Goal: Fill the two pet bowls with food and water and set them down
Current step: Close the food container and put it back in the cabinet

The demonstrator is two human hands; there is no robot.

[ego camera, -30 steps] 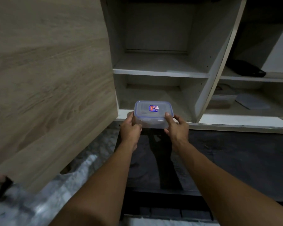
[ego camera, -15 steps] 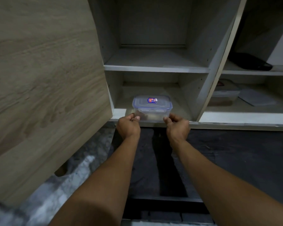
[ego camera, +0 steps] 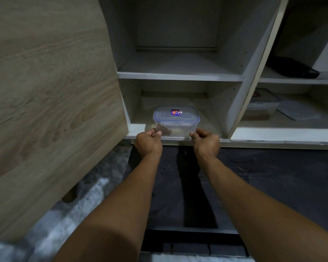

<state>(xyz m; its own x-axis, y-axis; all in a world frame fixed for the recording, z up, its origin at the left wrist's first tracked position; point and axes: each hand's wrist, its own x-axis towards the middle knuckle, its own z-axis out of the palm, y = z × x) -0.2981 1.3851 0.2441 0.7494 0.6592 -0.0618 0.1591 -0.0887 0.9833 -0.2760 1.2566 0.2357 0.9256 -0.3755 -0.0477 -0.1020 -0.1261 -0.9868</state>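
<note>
A clear plastic food container (ego camera: 176, 120) with a blue-rimmed clip lid and a small label rests on the lower shelf (ego camera: 138, 129) of an open white cabinet, close to its front edge. Something dark shows through its wall. My left hand (ego camera: 148, 144) grips its lower left front corner with curled fingers. My right hand (ego camera: 206, 144) grips the lower right front corner the same way. No pet bowl is in view.
The open wooden cabinet door (ego camera: 45, 110) stands close on the left. The upper shelf (ego camera: 178, 76) is bare. The right compartment holds another clear container (ego camera: 261, 106), a flat grey lid (ego camera: 297, 110) and a black object (ego camera: 293, 69). A dark surface (ego camera: 273, 176) lies below.
The container went from being held in the air in front of the cabinet to resting on the lower shelf. Both hands slid down to its bottom front corners.
</note>
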